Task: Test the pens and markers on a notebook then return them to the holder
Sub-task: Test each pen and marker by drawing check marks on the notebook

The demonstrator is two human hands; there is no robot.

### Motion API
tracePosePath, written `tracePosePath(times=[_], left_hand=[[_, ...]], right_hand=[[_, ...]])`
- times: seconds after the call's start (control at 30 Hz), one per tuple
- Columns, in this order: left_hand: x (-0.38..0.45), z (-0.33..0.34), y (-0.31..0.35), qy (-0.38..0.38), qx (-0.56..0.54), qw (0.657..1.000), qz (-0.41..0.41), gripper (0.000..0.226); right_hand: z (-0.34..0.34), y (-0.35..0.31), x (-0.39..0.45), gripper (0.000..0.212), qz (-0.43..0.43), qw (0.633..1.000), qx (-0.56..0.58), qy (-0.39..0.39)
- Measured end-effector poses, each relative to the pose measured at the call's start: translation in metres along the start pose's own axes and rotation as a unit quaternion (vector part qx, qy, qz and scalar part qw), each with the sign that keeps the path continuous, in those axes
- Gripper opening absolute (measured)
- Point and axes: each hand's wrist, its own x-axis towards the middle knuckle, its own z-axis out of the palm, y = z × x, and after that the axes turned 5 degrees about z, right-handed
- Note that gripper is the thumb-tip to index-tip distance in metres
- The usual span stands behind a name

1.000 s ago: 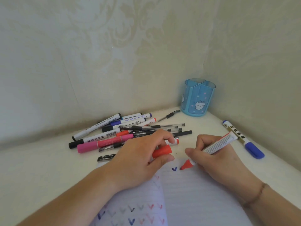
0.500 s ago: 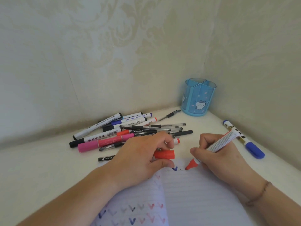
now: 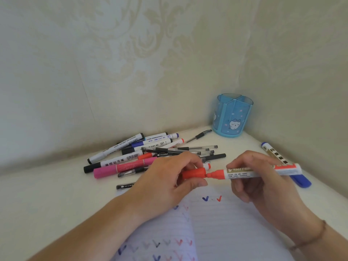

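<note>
The tabletop sits in a wall corner, which keeps everything within reach. The open notebook lies nearest the person, directly under both hands, so each pen can be tried without shifting it; rows of check marks fill its left page, and a blue and a red check sit side by side at the top of the right page. The pile of pens and markers lies loose behind the left hand, apparently the stock not yet tested. The blue holder stands upright in the corner, and it looks empty. A blue-capped marker lies apart near the right wall, perhaps set aside as done.

The right hand grasps the red marker around its barrel, held level with the tip pointing left. The left hand has its grip pinched on the red cap, mouth facing the tip and just meeting it, lined up for capping.
</note>
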Motion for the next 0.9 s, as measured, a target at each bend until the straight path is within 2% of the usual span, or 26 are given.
tracePosePath(times=[0.27, 0.4, 0.57, 0.7, 0.77, 0.83, 0.9], left_hand=[[0.0, 0.001, 0.003, 0.01, -0.026, 0.998, 0.06, 0.02], [0.0, 0.007, 0.008, 0.029, -0.09, 0.995, 0.035, 0.019], [-0.001, 0.012, 0.017, 0.067, -0.184, 0.981, -0.006, 0.014], [-0.003, 0.01, 0.022, 0.059, -0.208, 0.976, -0.006, 0.01], [-0.002, 0.009, 0.024, 0.043, -0.256, 0.966, -0.02, 0.009], [0.002, 0.006, 0.023, 0.029, -0.291, 0.956, -0.025, 0.01], [0.007, 0.003, 0.021, 0.042, -0.257, 0.965, -0.029, 0.016]], right_hand=[[0.0, 0.002, 0.001, 0.05, 0.005, 0.999, 0.035, -0.03], [0.005, 0.003, -0.001, 0.052, 0.003, 0.999, 0.0, -0.039], [0.021, 0.004, -0.003, 0.054, -0.041, 0.999, 0.011, 0.021], [0.032, 0.005, -0.009, 0.034, -0.058, 0.996, 0.021, 0.061], [0.037, 0.007, -0.009, 0.029, -0.067, 0.995, 0.018, 0.07], [0.04, 0.008, -0.004, 0.034, -0.084, 0.995, -0.02, 0.049], [0.037, 0.01, 0.001, 0.042, -0.094, 0.995, -0.045, -0.002]])
